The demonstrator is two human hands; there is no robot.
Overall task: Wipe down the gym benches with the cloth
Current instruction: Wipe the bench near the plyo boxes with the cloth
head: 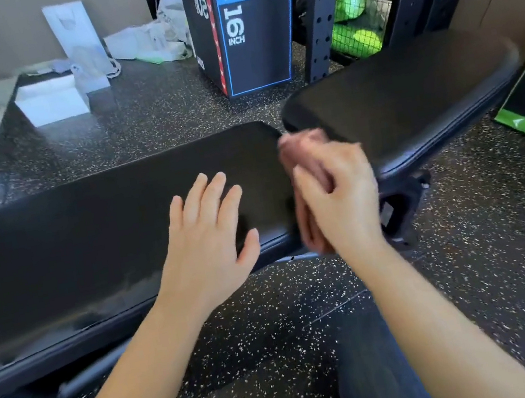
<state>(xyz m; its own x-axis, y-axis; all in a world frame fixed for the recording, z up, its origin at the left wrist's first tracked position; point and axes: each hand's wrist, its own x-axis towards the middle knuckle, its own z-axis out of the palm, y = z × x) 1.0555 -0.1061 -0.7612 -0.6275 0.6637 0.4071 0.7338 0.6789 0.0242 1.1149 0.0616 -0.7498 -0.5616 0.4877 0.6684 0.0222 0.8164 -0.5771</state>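
Pink cloth gripped in right hand at bench pad end, left hand flat, fingers straight

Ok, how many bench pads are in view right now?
2: a long pad under the left hand, a shorter pad to its right beside the cloth. Others may be out of frame.

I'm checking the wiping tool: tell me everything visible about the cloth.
The cloth is pinkish, soft-looking and bunched, and blurred. The right hand grips it, fingers curled round it, hiding most of it. It sits at the gap between the long bench pad and the tilted seat pad, against the long pad's end.
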